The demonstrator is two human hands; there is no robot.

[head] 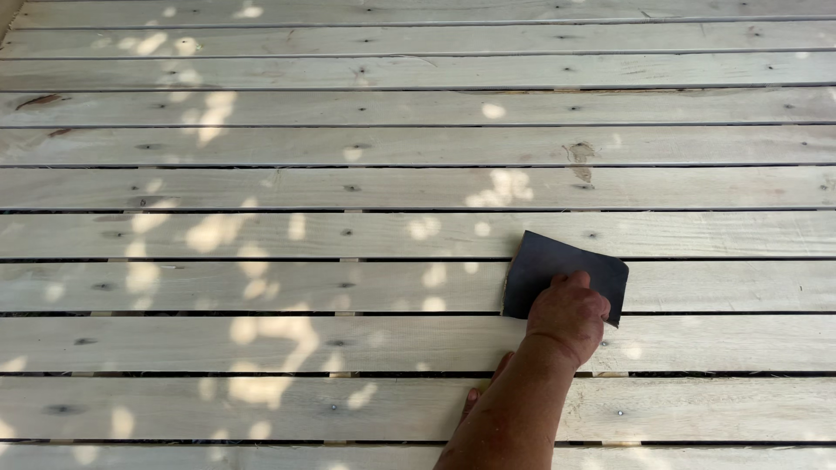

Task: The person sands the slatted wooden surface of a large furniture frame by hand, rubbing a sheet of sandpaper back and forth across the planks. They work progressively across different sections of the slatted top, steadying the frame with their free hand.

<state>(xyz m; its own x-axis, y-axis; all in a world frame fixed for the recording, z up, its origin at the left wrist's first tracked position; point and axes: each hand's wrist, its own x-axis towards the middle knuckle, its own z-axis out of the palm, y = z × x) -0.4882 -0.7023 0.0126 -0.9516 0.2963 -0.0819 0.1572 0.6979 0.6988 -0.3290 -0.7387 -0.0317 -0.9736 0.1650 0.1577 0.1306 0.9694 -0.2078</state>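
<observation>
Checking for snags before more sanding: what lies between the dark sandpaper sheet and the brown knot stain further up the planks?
In the head view, only bare pale planks, gaps and sun patches lie between sandpaper and stain.

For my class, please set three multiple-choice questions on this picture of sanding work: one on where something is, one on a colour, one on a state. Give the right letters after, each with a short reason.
1. Where does the sandpaper sheet lie?
A. On the pale wooden boards, right of the middle
B. At the far left edge
C. Leaning against a wall

2. What colour is the sheet?
A. Bright yellow
B. Dark grey
C. White

3. How does the right hand meet the sheet?
A. It hovers well above it
B. It presses down on its near part
C. It holds it rolled up in the air

Answers:
1 A, the sheet lies flat across a gap between two boards, right of centre.
2 B, it looks dark grey against the light wood.
3 B, the hand lies on the sheet with fingers curled over it.
</observation>
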